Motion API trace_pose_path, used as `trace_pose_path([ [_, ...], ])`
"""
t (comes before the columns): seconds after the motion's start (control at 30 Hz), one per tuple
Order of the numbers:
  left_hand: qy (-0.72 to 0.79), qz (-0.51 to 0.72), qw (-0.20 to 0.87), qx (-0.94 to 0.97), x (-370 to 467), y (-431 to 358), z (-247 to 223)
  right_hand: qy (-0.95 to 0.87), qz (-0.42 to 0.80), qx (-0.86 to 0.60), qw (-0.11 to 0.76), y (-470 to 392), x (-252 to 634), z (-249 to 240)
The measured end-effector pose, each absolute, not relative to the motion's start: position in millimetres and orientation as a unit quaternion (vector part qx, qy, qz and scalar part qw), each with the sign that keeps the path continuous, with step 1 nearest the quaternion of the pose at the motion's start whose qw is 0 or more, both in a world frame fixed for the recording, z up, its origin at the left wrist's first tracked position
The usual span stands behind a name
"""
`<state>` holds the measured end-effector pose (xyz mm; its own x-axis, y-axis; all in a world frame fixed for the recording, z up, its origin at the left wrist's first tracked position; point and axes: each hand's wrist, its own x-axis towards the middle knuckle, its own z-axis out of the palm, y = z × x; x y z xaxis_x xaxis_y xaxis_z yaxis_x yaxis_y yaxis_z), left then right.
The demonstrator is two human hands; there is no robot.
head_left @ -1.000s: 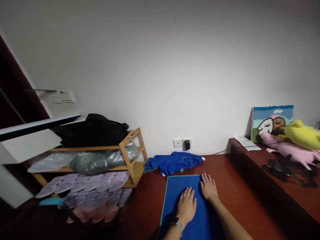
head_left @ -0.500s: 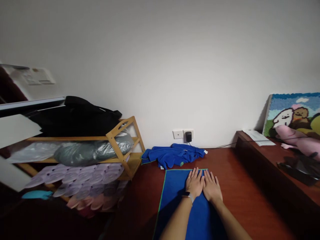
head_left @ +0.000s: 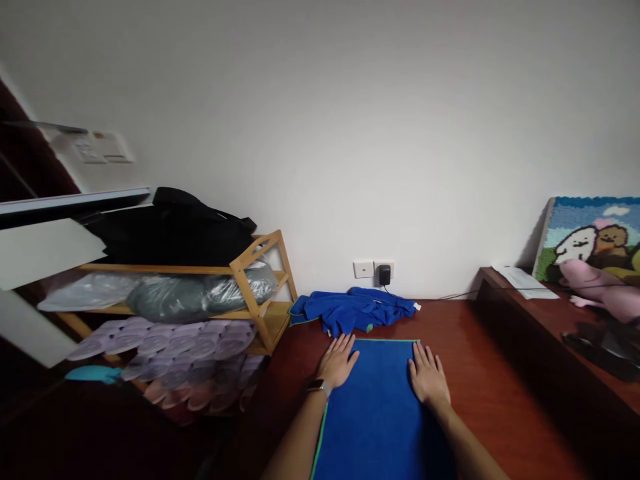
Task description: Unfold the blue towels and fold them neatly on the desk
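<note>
A blue cloth (head_left: pixel 380 407) with green edging lies flat on the reddish-brown wooden surface (head_left: pixel 500 400). My left hand (head_left: pixel 339 361), with a watch on its wrist, rests palm down on the cloth's far left corner, fingers spread. On the far right corner lies my right hand (head_left: pixel 429 377), also palm down with its fingers apart, over the edge of the cloth. Just beyond, a crumpled heap of blue cloths (head_left: pixel 353 310) sits against the wall. Neither hand grips anything.
At the left stands a wooden rack (head_left: pixel 245 290) with a black bag (head_left: pixel 175 230), wrapped items and pale slippers (head_left: pixel 173 339). A black plug (head_left: pixel 385 274) sits in the wall socket. On the raised ledge at right are a pink plush toy (head_left: pixel 595 287) and a picture (head_left: pixel 590 233).
My left hand has moved left across the cloth, away from my right hand, to the far left corner. My right hand has stayed near the far right corner. The view has shifted slightly.
</note>
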<state>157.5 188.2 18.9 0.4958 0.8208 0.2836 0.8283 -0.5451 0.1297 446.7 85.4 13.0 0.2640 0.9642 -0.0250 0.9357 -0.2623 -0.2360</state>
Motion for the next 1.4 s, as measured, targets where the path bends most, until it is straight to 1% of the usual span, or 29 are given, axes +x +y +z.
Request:
trace_pose_path([
  [0.17,-0.462,-0.204,0.039,-0.862,178,169,35,-0.602,0.079,-0.790,0.082,86,446,13],
  [0.37,-0.443,-0.233,0.036,-0.865,237,124,41,-0.602,0.073,-0.790,0.090,86,446,12],
  [0.57,-0.414,-0.213,-0.025,-0.885,295,107,36,-0.607,0.079,-0.788,0.073,85,448,12],
  [0.67,-0.434,-0.196,-0.058,-0.878,316,111,28,-0.612,0.080,-0.784,0.069,85,449,12],
  [0.77,-0.453,-0.173,-0.077,-0.871,319,119,16,-0.612,0.080,-0.784,0.069,86,449,12],
  [0.9,-0.471,-0.151,-0.062,-0.867,278,131,8,-0.602,0.086,-0.789,0.086,89,448,14],
  [1.13,-0.581,-0.092,-0.046,-0.808,138,142,25,-0.600,0.093,-0.789,0.097,87,448,11],
  [1.27,-0.600,-0.149,-0.025,-0.786,94,114,21,-0.600,0.110,-0.786,0.104,89,449,11],
  [1.4,-0.638,-0.201,-0.009,-0.743,55,56,1,-0.591,0.160,-0.780,0.127,86,453,27],
])
